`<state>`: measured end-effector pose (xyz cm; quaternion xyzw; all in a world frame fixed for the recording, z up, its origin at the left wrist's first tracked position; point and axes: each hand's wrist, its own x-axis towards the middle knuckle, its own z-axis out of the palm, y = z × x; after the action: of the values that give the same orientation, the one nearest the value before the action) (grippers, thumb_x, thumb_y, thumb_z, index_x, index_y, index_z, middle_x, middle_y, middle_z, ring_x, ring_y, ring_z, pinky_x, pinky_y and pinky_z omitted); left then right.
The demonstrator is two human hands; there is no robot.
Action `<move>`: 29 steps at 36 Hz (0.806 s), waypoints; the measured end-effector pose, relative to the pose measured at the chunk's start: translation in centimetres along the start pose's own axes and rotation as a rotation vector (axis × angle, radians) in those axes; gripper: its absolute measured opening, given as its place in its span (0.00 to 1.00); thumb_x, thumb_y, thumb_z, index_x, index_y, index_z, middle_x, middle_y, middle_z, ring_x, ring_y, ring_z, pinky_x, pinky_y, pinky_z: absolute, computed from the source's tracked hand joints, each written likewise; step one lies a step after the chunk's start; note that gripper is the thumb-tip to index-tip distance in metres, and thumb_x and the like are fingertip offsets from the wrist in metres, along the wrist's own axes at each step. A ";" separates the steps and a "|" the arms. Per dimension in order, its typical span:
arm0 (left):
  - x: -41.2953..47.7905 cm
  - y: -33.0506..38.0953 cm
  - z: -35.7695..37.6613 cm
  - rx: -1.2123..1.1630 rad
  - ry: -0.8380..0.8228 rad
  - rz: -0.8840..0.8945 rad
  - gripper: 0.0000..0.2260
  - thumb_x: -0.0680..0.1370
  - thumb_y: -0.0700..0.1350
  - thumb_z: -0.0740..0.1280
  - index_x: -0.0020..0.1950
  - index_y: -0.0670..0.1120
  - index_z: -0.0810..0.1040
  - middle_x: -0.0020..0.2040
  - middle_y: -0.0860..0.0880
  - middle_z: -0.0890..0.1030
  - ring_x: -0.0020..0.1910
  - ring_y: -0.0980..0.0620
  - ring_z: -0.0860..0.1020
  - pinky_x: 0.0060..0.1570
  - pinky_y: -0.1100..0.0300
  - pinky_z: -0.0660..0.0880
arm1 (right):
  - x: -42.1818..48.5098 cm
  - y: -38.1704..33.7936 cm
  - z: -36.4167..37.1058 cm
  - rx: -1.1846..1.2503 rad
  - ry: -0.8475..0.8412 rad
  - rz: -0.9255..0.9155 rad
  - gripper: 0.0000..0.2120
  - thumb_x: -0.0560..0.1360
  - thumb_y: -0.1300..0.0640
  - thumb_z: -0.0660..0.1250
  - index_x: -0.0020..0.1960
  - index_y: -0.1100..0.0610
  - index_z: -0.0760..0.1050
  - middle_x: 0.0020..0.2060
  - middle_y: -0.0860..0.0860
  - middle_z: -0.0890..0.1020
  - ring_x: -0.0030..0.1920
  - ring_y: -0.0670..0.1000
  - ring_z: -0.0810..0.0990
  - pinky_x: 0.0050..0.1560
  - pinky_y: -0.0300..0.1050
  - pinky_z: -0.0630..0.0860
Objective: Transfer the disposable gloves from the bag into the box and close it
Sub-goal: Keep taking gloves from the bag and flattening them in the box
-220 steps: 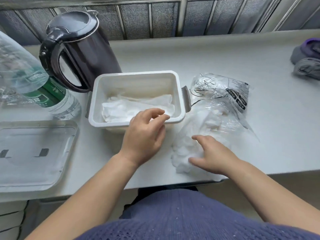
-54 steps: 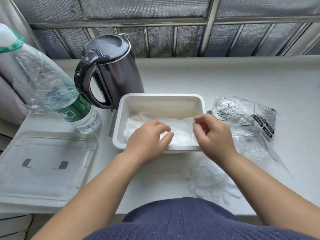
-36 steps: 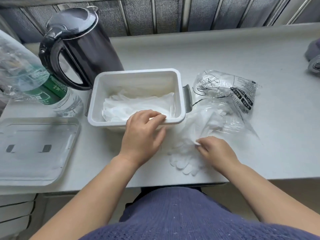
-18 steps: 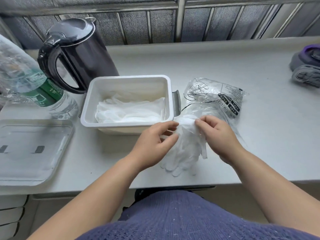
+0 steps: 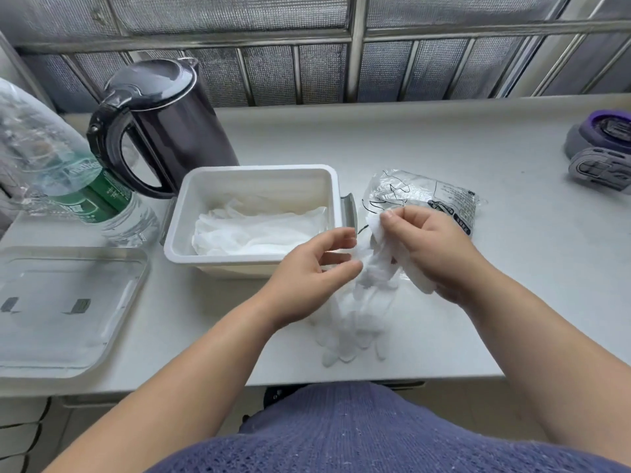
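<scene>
Fingers of the right hand (image 5: 433, 254) curl round a bunch of thin, see-through white gloves (image 5: 355, 322), whose tips trail on the counter (image 5: 205, 336) near its front edge. The left hand (image 5: 307, 278) is half open, its fingertips at the bunch. Behind, the lidless white box (image 5: 252, 264) holds a flat pile (image 5: 259, 230) of the same, and the crumpled clear bag (image 5: 423, 192) lies just to its right.

I see the box (image 5: 222, 258) on the table (image 5: 409, 141), stacked gloves (image 5: 259, 230) in it | kettle (image 5: 170, 124) behind its left corner | bottle (image 5: 68, 175) left of kettle | lid (image 5: 61, 308) before bottle, left of box | bag (image 5: 423, 196) right of box | loose gloves (image 5: 358, 322) before bag
</scene>
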<state>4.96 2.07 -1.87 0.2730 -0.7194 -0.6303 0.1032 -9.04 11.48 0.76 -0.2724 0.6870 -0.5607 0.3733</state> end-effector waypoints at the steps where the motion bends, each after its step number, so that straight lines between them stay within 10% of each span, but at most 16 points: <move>1: 0.1 0.2 -0.2 0.008 0.001 0.019 0.18 0.75 0.42 0.70 0.58 0.61 0.72 0.59 0.58 0.78 0.58 0.61 0.76 0.60 0.62 0.74 | 0.1 -0.3 0.2 0.023 -0.029 -0.003 0.13 0.79 0.58 0.60 0.37 0.59 0.75 0.36 0.59 0.78 0.34 0.54 0.73 0.35 0.46 0.71; 7: 0.1 2.4 -2.1 0.144 -0.006 0.112 0.26 0.69 0.49 0.76 0.64 0.61 0.72 0.56 0.61 0.79 0.58 0.68 0.73 0.55 0.70 0.71 | 1.2 -2.5 1.1 0.124 -0.236 -0.012 0.10 0.78 0.56 0.61 0.43 0.59 0.76 0.37 0.56 0.81 0.38 0.56 0.79 0.39 0.48 0.72; 11: 0.3 3.8 -4.6 0.218 -0.092 0.092 0.17 0.63 0.61 0.71 0.49 0.59 0.79 0.44 0.60 0.80 0.51 0.62 0.77 0.57 0.62 0.71 | 2.2 -4.3 2.2 0.024 -0.312 -0.063 0.09 0.75 0.53 0.64 0.41 0.57 0.76 0.30 0.49 0.78 0.31 0.49 0.73 0.31 0.41 0.70; 16: 0.4 3.9 -6.1 0.043 -0.125 0.015 0.13 0.69 0.48 0.75 0.49 0.43 0.81 0.49 0.45 0.84 0.51 0.51 0.81 0.56 0.57 0.76 | 3.5 -5.5 3.8 0.003 -0.316 -0.096 0.06 0.75 0.57 0.66 0.41 0.57 0.75 0.26 0.45 0.77 0.24 0.42 0.72 0.22 0.33 0.68; 23: 1.0 2.7 -8.3 -0.506 0.155 -0.132 0.11 0.79 0.41 0.63 0.60 0.39 0.76 0.51 0.42 0.80 0.50 0.45 0.77 0.55 0.48 0.73 | 6.1 -4.8 6.2 0.280 -0.203 0.184 0.24 0.65 0.39 0.70 0.57 0.47 0.69 0.58 0.54 0.74 0.59 0.56 0.75 0.41 0.43 0.77; 29: 2.2 1.6 -11.0 -0.696 0.490 -0.125 0.07 0.79 0.41 0.63 0.41 0.46 0.71 0.31 0.52 0.76 0.31 0.55 0.74 0.29 0.65 0.72 | 6.4 -3.0 8.1 0.210 -0.582 0.327 0.16 0.66 0.40 0.66 0.50 0.46 0.80 0.53 0.49 0.82 0.54 0.53 0.81 0.57 0.54 0.75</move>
<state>8.11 -8.29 1.31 0.4063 -0.4002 -0.7571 0.3186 -6.22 1.19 1.58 -0.2676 0.5249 -0.4599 0.6643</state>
